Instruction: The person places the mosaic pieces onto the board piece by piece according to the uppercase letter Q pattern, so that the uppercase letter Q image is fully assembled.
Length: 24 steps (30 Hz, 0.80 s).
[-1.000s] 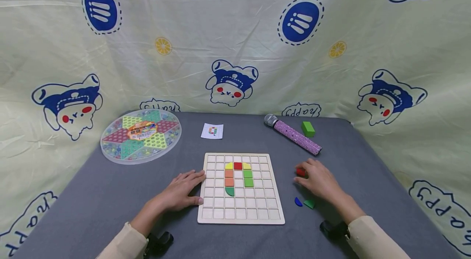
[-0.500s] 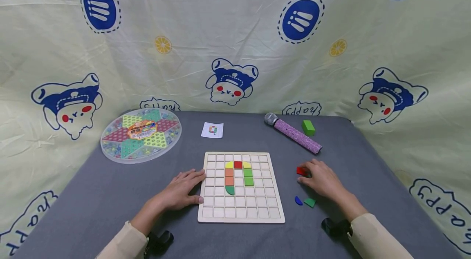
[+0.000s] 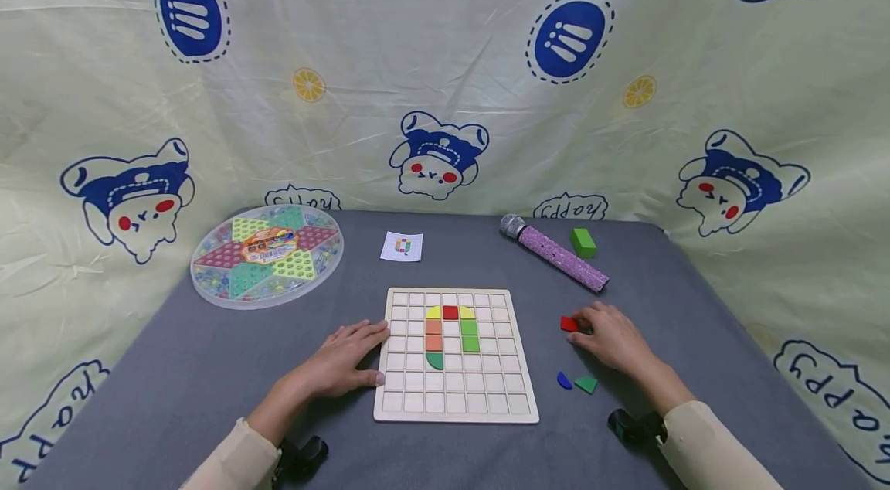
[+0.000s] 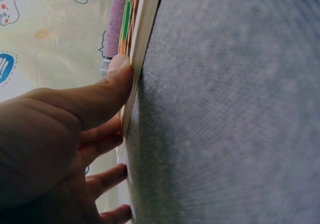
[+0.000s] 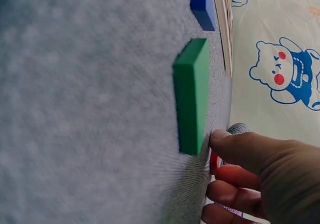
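Note:
My left hand (image 3: 344, 362) lies flat-fingered on the dark cloth, its thumb and fingertips at the left edge of a wooden grid board (image 3: 410, 403). On the board, yellow, red, orange and green tiles form part of a ring. To the right of the board, my right hand (image 3: 615, 339) pinches a small red block (image 3: 568, 324) between thumb and index finger at its right end, low over the cloth. That block is mostly hidden behind the thumb in the right wrist view. Nearer my body lie a green block (image 5: 192, 99) and a blue half-round block (image 5: 202, 9).
A round Chinese checkers set (image 3: 267, 258) stands at the back left. Behind the board lies a small printed card (image 3: 401, 246). At the back right are a glittery pink microphone (image 3: 559, 256) and a bright green block (image 3: 582, 243). A printed curtain hangs behind the table.
My right hand has shifted slightly to the right, so more of the red block shows beyond its fingertips. The left hand and board have stayed in place.

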Motion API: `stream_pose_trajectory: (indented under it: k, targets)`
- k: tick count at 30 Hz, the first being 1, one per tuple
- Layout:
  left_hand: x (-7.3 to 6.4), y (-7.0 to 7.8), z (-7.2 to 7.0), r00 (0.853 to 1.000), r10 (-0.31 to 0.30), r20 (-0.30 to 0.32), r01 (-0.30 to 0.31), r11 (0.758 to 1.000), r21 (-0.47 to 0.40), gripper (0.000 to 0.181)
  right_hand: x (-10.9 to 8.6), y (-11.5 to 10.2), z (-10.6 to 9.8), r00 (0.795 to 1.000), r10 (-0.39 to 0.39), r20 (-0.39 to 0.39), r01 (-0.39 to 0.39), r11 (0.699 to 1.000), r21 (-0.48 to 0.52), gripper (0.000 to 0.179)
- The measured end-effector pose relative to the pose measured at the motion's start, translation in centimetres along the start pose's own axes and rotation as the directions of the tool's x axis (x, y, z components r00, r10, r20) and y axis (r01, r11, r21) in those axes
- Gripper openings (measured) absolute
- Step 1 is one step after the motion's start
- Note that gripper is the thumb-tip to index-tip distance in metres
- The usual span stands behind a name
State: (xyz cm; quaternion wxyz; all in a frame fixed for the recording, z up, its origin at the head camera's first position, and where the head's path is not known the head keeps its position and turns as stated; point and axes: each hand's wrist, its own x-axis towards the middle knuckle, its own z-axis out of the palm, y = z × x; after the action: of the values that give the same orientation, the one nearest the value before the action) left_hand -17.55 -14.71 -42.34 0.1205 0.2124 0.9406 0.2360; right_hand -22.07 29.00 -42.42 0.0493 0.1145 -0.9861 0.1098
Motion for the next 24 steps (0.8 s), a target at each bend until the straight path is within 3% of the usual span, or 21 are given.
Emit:
stream_pose_trajectory:
  k: [24]
  targets:
    - [0.02,-0.13,0.13,1.0,0.002,-0.002,-0.002,1.0,-0.004,0.071,-0.21,0.12,0.06,0.999,-0.006,-0.034,0.007,1.0,0.016,0.022]
